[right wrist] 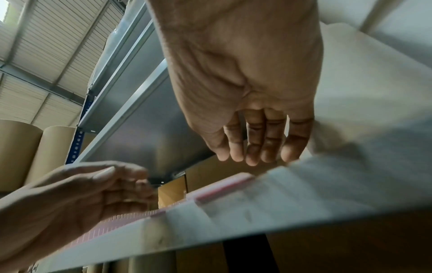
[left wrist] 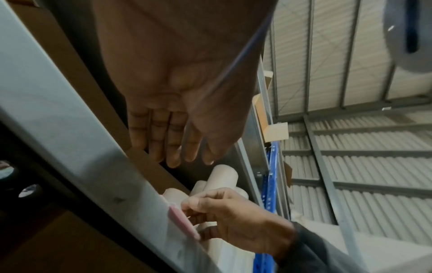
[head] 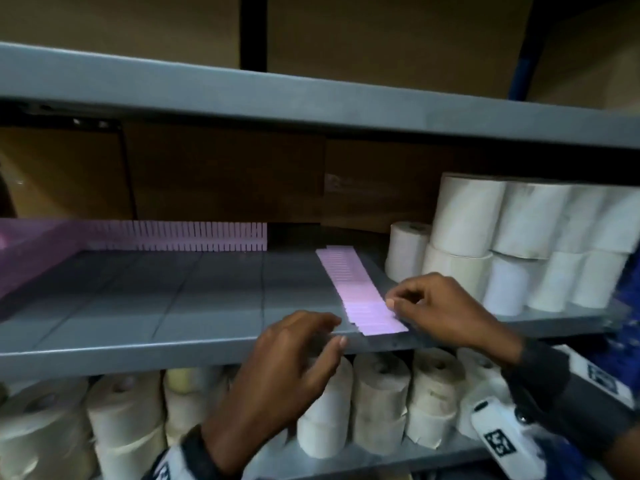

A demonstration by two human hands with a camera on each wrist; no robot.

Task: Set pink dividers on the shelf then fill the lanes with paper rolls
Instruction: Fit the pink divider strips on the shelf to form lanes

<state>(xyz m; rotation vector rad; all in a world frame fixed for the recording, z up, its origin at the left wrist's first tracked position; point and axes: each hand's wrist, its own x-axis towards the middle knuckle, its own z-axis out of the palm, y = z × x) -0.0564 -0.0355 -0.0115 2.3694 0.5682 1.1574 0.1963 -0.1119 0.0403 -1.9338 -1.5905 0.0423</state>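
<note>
A flat stack of pink dividers lies on the grey shelf, its near end at the front edge. My right hand has curled fingers and pinches the stack's right edge near that end; the left wrist view shows the right hand at the stack's pink end. My left hand holds nothing, with its fingertips on the shelf just left of the stack and its thumb below the lip. One pink divider stands along the back, another along the left side. White paper rolls are piled at the shelf's right.
The shelf above overhangs the work area. Cardboard boxes stand behind the back divider. Several cream paper rolls fill the lower shelf under my hands. The grey shelf between the left divider and the stack is bare.
</note>
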